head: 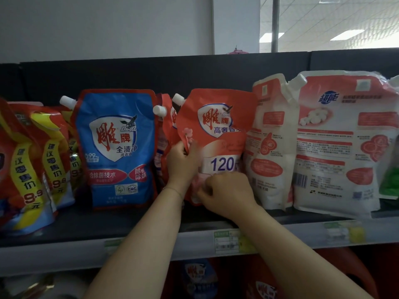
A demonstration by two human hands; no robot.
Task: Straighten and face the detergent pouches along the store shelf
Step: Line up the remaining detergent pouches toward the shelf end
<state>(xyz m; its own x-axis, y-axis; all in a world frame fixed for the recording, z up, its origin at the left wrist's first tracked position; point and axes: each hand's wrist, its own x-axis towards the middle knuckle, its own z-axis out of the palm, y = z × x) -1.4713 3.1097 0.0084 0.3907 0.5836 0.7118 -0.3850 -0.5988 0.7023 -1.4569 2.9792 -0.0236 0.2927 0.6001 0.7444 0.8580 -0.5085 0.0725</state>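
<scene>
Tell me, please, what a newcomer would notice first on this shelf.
In the middle, the left hand grips the left edge of a red pouch while the right hand holds its lower part. A blue pouch stands upright to its left. To its right, two white pouches show their barcode sides.

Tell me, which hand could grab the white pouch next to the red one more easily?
Probably the right hand: it grips the red pouch low down, right beside the white pouch. The left hand pinches the red pouch's far edge.
</scene>
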